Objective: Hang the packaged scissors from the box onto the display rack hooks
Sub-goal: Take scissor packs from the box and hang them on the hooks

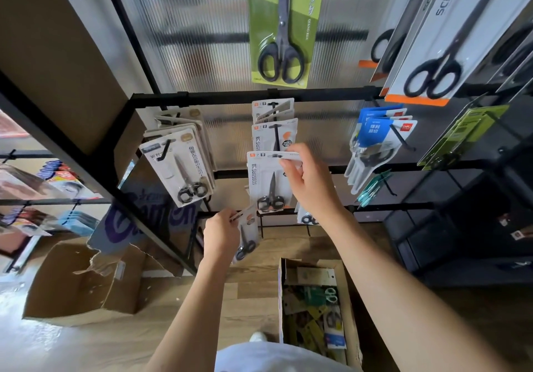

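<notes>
Box (pixel 350 291) holds mixed scissor packs; each hand's fingers pinch a pack, right (pixel 310 183), left (pixel 220 234)

Bare forearms, no sleeves; light grey garment (pixel 277 357), perhaps a shirt.

Scissors pack (pixel 266 183): white card, small black-handled scissors, upright at front end of centre hook (pixel 276 138), top edge pinched by right hand (pixel 305 181). Two like packs behind on same hook. Second scissors pack (pixel 247 234): same kind, tilted, held low at 7 o'clock of first by left hand (pixel 220 234). Box (pixel 313 305): open cardboard on floor at 6 o'clock, mixed packs inside. Display rack (pixel 259 97): black bars, hooks.
</notes>
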The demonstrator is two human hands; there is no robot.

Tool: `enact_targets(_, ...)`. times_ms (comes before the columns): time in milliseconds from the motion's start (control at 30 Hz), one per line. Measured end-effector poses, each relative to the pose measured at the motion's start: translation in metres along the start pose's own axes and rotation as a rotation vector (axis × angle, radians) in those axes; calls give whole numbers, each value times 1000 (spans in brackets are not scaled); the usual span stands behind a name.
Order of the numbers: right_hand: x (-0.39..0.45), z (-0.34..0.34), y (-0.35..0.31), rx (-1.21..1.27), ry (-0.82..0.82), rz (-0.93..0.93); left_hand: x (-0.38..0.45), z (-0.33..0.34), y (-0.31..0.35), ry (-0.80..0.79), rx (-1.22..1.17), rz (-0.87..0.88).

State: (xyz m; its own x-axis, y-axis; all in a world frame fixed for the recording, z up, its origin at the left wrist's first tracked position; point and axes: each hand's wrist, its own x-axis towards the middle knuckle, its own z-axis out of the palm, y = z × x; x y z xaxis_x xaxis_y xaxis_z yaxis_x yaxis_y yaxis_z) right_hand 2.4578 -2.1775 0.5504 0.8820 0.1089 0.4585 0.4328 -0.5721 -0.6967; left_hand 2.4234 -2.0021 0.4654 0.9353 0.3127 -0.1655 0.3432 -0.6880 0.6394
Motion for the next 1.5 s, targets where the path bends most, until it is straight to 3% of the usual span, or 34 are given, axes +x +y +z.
enact_targets(767,40,16,29,13,83,98,21,7,-1,-51,-8,14)
enact_targets(1267,14,9,30,22,67,-63,22,9,-4,-79,-1,16)
enact_targets(1500,1,-3,14,14,50,-32,9,10,1,-97,20,40)
